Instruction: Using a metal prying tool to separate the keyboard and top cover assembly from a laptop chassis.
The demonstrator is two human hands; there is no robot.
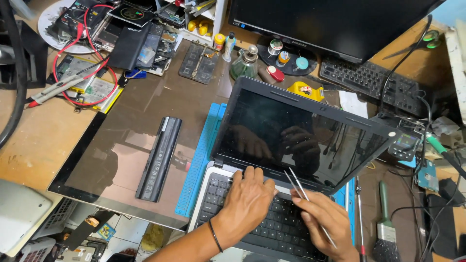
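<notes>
On the laptop (291,160) keyboard, my left hand (247,204) rests open; my right hand (325,218) grips tweezers (303,191), battery (159,157) lying alongside.

dark laptop screen (296,136), black monitor (330,22) behind

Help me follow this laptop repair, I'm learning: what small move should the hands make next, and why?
Probably bring the tweezers tip down to the lower bezel strip of the laptop. The right hand holds them pointed at that edge just above the keyboard, while the left hand has its fingertips pressed there, seemingly steadying the screen. The tip looks just short of the strip.
</notes>
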